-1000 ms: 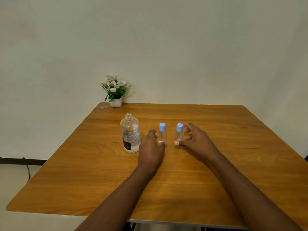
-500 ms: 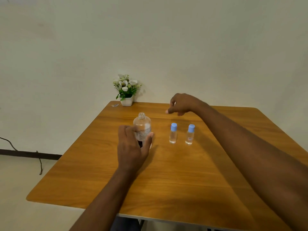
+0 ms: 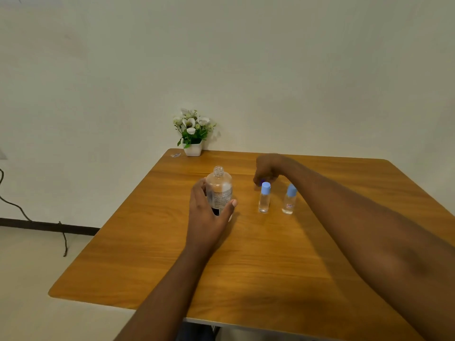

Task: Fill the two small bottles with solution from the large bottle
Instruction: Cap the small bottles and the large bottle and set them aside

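Observation:
The large clear bottle (image 3: 219, 187), labelled and with no cap on its neck, stands upright on the wooden table (image 3: 266, 271). My left hand (image 3: 209, 217) is wrapped around its lower half, thumb on the right side. To its right stand two small clear bottles with light-blue caps, one (image 3: 264, 201) nearer the large bottle and one (image 3: 289, 201) beside it. My right hand (image 3: 268, 168) hovers just behind the nearer small bottle. Its fingers are curled down and pinch a small dark-blue cap (image 3: 261, 182).
A white pot of white flowers (image 3: 192, 135) sits at the table's far left corner, with a small wrapper (image 3: 175, 155) beside it. The wall runs right behind the table. A dark cable (image 3: 24, 212) trails over the floor on the left.
My left hand went from the small bottle to the large bottle and closed round it. My right hand reached to the back of the table and came forward with the dark cap.

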